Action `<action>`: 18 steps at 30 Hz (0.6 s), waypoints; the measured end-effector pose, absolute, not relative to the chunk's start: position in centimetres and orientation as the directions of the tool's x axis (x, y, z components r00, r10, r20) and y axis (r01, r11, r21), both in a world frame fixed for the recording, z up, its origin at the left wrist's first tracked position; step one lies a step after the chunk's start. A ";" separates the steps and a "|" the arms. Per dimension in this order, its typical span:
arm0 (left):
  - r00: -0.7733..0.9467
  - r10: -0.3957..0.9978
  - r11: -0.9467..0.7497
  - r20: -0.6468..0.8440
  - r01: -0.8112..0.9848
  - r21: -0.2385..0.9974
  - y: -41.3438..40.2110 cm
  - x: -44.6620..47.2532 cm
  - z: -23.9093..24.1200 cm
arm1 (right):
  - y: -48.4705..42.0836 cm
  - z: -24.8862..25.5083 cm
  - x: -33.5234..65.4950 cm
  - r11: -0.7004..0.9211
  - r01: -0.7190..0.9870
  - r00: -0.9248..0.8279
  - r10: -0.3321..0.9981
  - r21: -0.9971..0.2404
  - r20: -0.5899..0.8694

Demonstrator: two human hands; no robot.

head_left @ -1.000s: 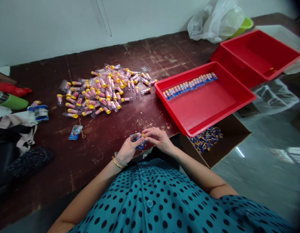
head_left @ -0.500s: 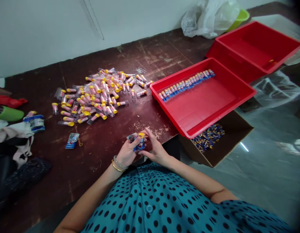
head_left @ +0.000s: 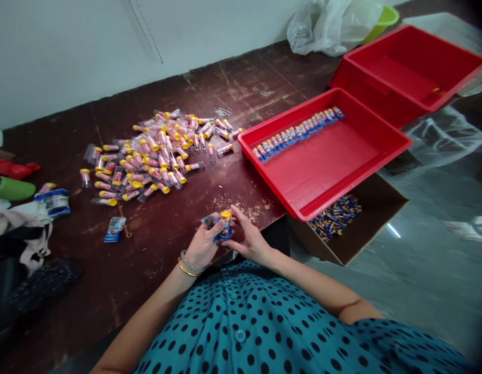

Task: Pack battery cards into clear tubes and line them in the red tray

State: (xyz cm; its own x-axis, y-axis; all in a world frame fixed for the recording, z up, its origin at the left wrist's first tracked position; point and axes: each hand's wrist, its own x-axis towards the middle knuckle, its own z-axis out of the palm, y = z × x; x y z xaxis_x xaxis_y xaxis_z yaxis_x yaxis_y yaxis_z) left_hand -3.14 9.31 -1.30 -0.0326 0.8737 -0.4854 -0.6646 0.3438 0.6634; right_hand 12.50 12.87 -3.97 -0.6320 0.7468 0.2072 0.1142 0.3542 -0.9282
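Close to my body, my left hand (head_left: pixel 205 241) is closed on a small yellow-capped tube (head_left: pixel 225 224) in a blue printed wrap. The same hand also holds some clear-and-blue printed wrappers (head_left: pixel 210 220) beside the tube. My right hand (head_left: pixel 250 240) curves round the tube's other side, its index finger near the cap and its thumb near the bottom. Left of the hands, a heap of clear tubes (head_left: pixel 155 156) with yellow caps and pink contents lies on the dark table (head_left: pixel 178 301). A loose blue wrapper (head_left: pixel 115 229) lies flat at the left.
A red tray (head_left: pixel 326 171) at the right holds a row of wrapped tubes (head_left: pixel 299 133). Behind it stands another red bin (head_left: pixel 412 67). Below, a cardboard box (head_left: pixel 375 218) contains many small blue-and-yellow pieces. Bags, cloth and a green bottle (head_left: pixel 14 188) crowd the left edge.
The view has shifted slightly. Both hands stay at the tube in almost the same pose, and the tube now stands a little more in view between the fingers.
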 end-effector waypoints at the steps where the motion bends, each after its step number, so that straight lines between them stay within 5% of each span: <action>1: -0.032 0.873 0.347 -0.486 -0.660 0.667 9.3 -3.2 -1.4 | 12.9 -4.0 12.5 0.346 0.120 -0.633 0.749 -0.930 0.197; 14: -0.047 0.856 0.363 -0.515 -0.654 0.664 9.3 -3.3 -1.2 | 12.9 -3.9 12.4 0.315 0.145 -0.626 0.763 -0.938 0.159; 18: -0.056 0.868 0.360 -0.494 -0.615 0.701 9.2 -3.3 -1.3 | 13.3 -3.5 12.3 0.180 0.072 -0.616 0.781 -0.981 0.098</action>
State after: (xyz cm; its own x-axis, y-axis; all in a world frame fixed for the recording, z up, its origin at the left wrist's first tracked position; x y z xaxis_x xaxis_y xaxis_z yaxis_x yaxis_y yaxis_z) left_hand -3.26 9.22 -1.25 -0.0556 0.8677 -0.4940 -0.6154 0.3598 0.7013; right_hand 12.35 13.32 -3.54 -0.6163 0.7813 0.0983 0.0716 0.1799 -0.9811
